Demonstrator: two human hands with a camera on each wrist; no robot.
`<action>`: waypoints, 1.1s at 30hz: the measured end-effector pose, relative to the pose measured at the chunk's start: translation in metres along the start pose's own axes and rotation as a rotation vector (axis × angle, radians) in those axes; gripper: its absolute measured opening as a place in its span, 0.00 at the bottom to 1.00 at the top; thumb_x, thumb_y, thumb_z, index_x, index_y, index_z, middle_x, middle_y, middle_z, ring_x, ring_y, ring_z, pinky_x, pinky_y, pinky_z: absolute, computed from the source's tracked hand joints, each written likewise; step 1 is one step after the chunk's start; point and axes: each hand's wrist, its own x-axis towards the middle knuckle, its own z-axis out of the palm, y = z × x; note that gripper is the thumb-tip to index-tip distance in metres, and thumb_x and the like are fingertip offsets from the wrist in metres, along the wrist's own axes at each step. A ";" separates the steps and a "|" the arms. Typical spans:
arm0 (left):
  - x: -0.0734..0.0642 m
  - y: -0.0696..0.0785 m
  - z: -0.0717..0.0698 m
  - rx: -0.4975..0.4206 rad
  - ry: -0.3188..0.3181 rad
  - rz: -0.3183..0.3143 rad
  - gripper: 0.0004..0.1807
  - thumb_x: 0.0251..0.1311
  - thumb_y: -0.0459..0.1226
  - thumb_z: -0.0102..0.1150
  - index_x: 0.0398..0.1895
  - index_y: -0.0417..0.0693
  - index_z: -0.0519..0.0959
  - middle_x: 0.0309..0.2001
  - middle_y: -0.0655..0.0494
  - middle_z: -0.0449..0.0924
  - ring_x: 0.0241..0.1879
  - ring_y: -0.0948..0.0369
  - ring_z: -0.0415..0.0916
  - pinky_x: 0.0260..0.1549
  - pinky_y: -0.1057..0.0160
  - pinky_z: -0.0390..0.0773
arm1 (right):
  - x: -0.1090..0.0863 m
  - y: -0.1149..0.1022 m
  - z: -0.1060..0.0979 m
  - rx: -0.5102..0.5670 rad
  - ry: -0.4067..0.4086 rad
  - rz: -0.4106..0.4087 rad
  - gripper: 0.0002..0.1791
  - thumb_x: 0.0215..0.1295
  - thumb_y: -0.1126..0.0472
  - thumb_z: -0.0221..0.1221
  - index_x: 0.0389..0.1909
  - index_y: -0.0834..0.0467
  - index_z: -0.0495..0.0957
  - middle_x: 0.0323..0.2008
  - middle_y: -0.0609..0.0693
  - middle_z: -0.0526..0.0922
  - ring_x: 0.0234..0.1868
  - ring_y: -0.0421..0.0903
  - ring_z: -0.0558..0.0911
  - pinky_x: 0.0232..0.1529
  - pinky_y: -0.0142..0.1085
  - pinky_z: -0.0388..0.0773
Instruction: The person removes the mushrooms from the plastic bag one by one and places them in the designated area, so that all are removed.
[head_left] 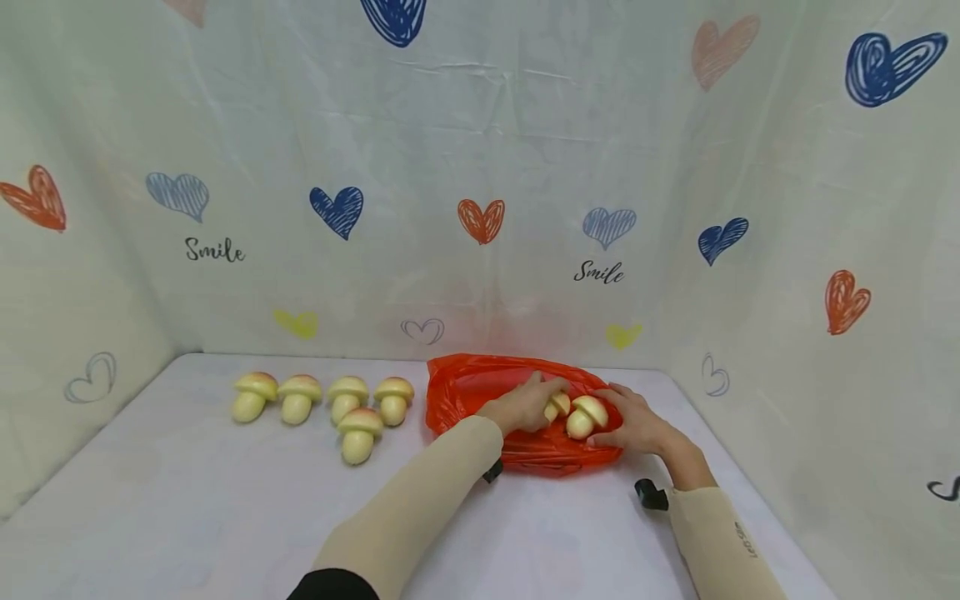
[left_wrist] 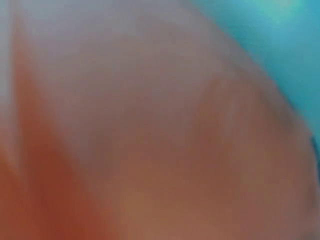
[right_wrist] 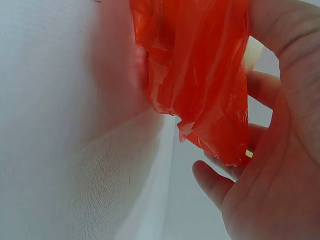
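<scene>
A red plastic bag (head_left: 551, 460) lies on the table with its mouth towards the right. My left hand (head_left: 525, 406) reaches over the bag and holds a toy mushroom (head_left: 558, 406), partly hidden by the fingers. Beside it, another toy mushroom (head_left: 587, 417) with a pale stem lies at the bag's mouth. The right hand (head_left: 633, 423) curls round the mouth from the right, fingers above and thumb below. In the right wrist view the hand (right_wrist: 285, 135) grips the red film (right_wrist: 200, 75). Only a blur shows in the left wrist view.
Left of the bag stand several similar toy mushrooms, four along the back, one of them this mushroom (head_left: 297, 398), and a nearer mushroom (head_left: 360, 435) in front. A white cloth (head_left: 225, 517) covers the table. Behind hangs a curtain (head_left: 480, 125) printed with hearts.
</scene>
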 end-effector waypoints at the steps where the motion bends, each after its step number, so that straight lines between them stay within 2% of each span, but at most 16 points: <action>1: 0.000 -0.001 0.000 0.001 0.000 0.000 0.33 0.58 0.32 0.63 0.63 0.71 0.66 0.56 0.53 0.60 0.42 0.57 0.69 0.33 0.65 0.74 | 0.000 0.000 0.000 0.000 -0.002 0.000 0.48 0.46 0.42 0.70 0.67 0.57 0.63 0.70 0.66 0.50 0.67 0.68 0.52 0.55 0.68 0.60; 10: -0.005 -0.002 -0.005 -0.002 -0.018 0.006 0.33 0.57 0.32 0.63 0.62 0.71 0.66 0.55 0.53 0.59 0.39 0.58 0.70 0.31 0.66 0.74 | 0.001 0.000 0.000 -0.004 -0.002 0.003 0.48 0.46 0.42 0.71 0.67 0.56 0.63 0.70 0.66 0.51 0.67 0.67 0.52 0.56 0.69 0.59; 20: -0.016 -0.008 -0.011 -0.012 -0.028 0.038 0.32 0.57 0.32 0.63 0.63 0.67 0.67 0.58 0.53 0.59 0.44 0.59 0.68 0.38 0.65 0.75 | 0.000 0.001 0.001 -0.010 0.004 -0.011 0.48 0.46 0.42 0.70 0.67 0.56 0.64 0.70 0.65 0.51 0.67 0.67 0.52 0.56 0.68 0.59; 33: -0.013 -0.019 -0.007 -0.026 -0.015 0.069 0.34 0.57 0.32 0.63 0.65 0.66 0.66 0.62 0.48 0.59 0.47 0.59 0.69 0.45 0.60 0.75 | 0.000 0.000 0.000 -0.003 0.010 -0.025 0.47 0.47 0.43 0.71 0.67 0.56 0.64 0.70 0.65 0.52 0.67 0.67 0.52 0.56 0.68 0.59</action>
